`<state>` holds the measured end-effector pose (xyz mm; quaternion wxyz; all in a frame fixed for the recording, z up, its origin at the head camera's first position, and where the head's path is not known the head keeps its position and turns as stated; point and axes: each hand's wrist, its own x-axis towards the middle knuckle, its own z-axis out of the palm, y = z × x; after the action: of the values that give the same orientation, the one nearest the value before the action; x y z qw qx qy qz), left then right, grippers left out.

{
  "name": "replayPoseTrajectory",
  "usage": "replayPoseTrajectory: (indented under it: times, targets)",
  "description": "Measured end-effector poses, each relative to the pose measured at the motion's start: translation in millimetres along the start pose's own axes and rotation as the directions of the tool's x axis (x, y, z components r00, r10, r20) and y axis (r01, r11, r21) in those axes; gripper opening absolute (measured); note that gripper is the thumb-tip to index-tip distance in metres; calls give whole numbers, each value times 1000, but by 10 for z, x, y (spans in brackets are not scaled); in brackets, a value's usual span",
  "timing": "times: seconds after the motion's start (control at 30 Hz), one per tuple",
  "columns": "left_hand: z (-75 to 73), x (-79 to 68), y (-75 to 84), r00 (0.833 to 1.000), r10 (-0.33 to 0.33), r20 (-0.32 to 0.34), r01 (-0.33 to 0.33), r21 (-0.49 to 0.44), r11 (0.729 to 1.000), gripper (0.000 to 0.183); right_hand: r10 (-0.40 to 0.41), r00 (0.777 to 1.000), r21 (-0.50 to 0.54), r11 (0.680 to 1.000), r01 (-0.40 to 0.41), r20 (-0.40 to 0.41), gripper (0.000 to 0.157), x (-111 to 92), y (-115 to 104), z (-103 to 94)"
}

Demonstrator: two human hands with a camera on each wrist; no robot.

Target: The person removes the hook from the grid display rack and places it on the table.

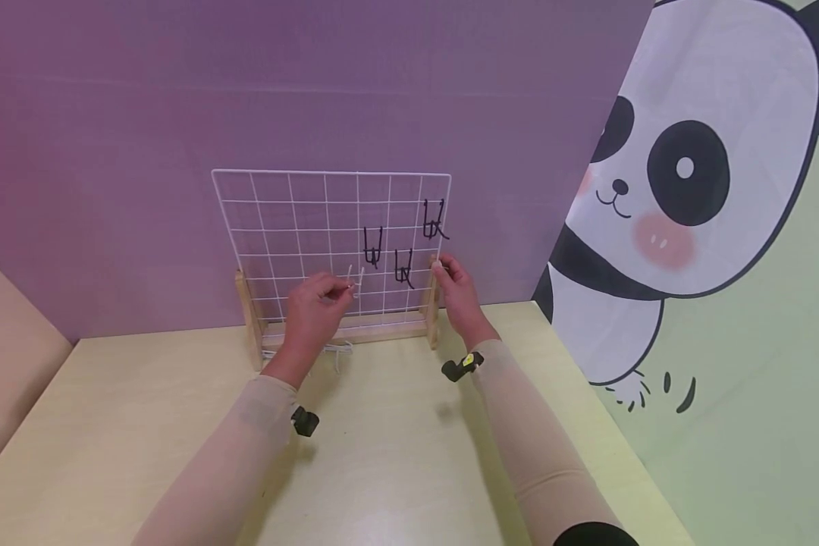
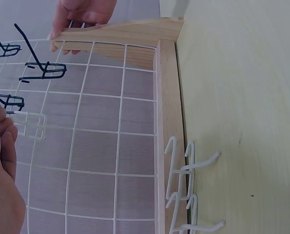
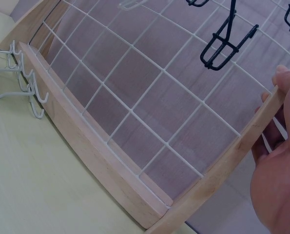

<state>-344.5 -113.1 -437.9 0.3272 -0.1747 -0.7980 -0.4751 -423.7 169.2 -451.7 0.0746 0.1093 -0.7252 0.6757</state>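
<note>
My left hand (image 1: 312, 309) pinches a white wire hook (image 2: 44, 126) in front of a white wire grid (image 1: 331, 173). The hook's two prongs point up in the head view, close to the mesh. At the grid's right side, my right hand (image 1: 460, 291) grips the upright of the wooden stand (image 1: 433, 322), thumb on the near face and fingers behind it. Three black wire hooks hang on the right half of the grid: an upper right one (image 1: 433, 229), a left one (image 1: 372, 255) and a lower one (image 1: 403, 274).
Several white wire hooks (image 2: 183, 170) lie on the pale tabletop (image 1: 382, 432) along the stand's base, toward its left. A purple panel (image 1: 143, 189) rises behind the grid. To the right, a wall carries a painted panda (image 1: 723, 250).
</note>
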Motion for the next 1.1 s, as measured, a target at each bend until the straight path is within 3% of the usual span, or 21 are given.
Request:
replayPoseTrajectory:
  times: [0.43, 0.67, 1.1]
  targets:
    - [21, -44, 1, 998, -3, 56, 0, 60, 998, 10, -7, 1000, 13, 1000, 7, -14, 37, 17, -5, 12]
    - [43, -63, -21, 996, 7, 88, -11, 42, 999, 12, -6, 1000, 21, 1000, 7, -20, 38, 19, -4, 18]
    - [81, -90, -46, 992, 63, 110, -69, 49, 996, 11, -5, 1000, 18, 1000, 5, -24, 38, 32, 8, 15]
